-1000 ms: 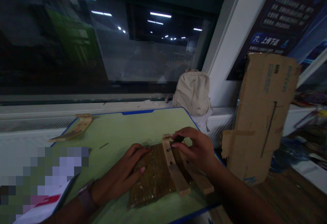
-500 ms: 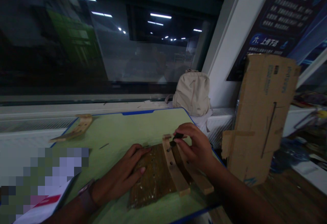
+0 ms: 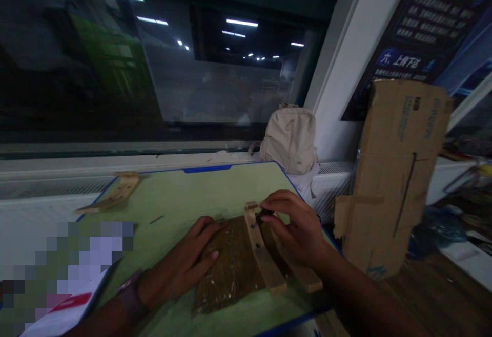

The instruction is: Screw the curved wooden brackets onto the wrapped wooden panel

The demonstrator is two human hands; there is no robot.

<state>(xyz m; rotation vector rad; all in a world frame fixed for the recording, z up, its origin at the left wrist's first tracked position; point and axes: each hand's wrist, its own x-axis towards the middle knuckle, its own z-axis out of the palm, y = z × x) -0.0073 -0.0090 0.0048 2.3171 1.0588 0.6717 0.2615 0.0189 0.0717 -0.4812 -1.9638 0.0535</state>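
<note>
My left hand (image 3: 196, 257) lies open, fingers spread, on the left side of a brown wooden board (image 3: 238, 265) with clear plastic film over it. Two pale curved wooden strips with holes rest at the board's right: the nearer strip (image 3: 262, 260) and the farther strip (image 3: 302, 270), partly behind my right hand. Closed in a pinch, my right hand (image 3: 295, 224) grips a small black tool (image 3: 264, 214). Its tip is by a screw (image 3: 254, 225) at the upper hole of the nearer strip. The tool's exact kind is hidden by my fingers.
A third curved wooden strip (image 3: 117, 193) lies at the table's far left corner. A small dark rod (image 3: 156, 219) rests on the green tabletop (image 3: 207, 186). Behind the table is a beige backpack (image 3: 290, 140). A tall cardboard sheet (image 3: 400, 183) stands at the right.
My right hand has turned and shifted slightly, and the black tool has rotated and sits a little lower between the fingers. My left hand stays in place on the board.
</note>
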